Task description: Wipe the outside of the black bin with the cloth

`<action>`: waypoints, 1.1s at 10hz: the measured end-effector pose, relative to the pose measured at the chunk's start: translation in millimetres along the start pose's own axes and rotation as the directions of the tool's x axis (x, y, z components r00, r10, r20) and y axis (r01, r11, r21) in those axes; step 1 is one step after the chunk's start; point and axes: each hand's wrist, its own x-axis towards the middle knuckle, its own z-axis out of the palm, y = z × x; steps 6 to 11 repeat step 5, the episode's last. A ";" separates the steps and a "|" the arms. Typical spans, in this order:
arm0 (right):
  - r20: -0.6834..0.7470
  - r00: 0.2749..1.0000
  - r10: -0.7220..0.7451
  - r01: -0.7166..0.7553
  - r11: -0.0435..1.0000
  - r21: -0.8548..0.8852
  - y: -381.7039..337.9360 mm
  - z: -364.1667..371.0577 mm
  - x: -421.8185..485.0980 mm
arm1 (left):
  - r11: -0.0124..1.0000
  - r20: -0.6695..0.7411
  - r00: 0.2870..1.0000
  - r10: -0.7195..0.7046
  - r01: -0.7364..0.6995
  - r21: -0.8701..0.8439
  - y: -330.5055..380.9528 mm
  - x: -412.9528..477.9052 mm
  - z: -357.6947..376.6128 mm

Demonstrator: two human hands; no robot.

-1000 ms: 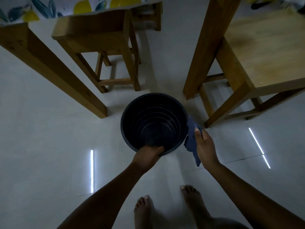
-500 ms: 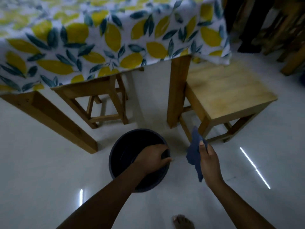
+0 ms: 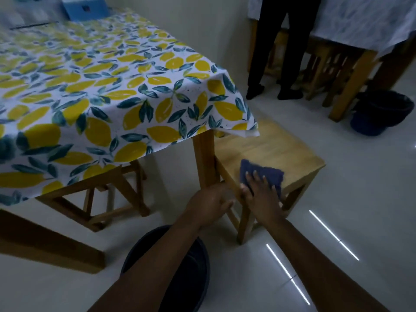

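Blue cloth (image 3: 263, 176) now flat on stool (image 3: 281, 152) under my open R hand (image 3: 258, 194). L hand (image 3: 211, 201) let go of black bin (image 3: 191, 278), loosely curled, empty; wiping looks finished.

We find no legible text, label, brand or number anywhere. The blue box (image 3: 84, 7) at the table's far end bears a small dark mark, too blurred to read.

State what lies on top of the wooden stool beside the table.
On the wooden stool lies a blue cloth, pressed flat by the right hand. A corner of the lemon-print tablecloth overhangs its far edge. The seat beneath the cloth and hand is hidden.
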 end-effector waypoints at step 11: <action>-0.014 0.990 -0.137 0.132 0.918 0.373 -168.5 -172.5 -4.8 | 0.986 -0.162 0.974 -0.162 0.167 0.022 49.6 -18.8 -224.1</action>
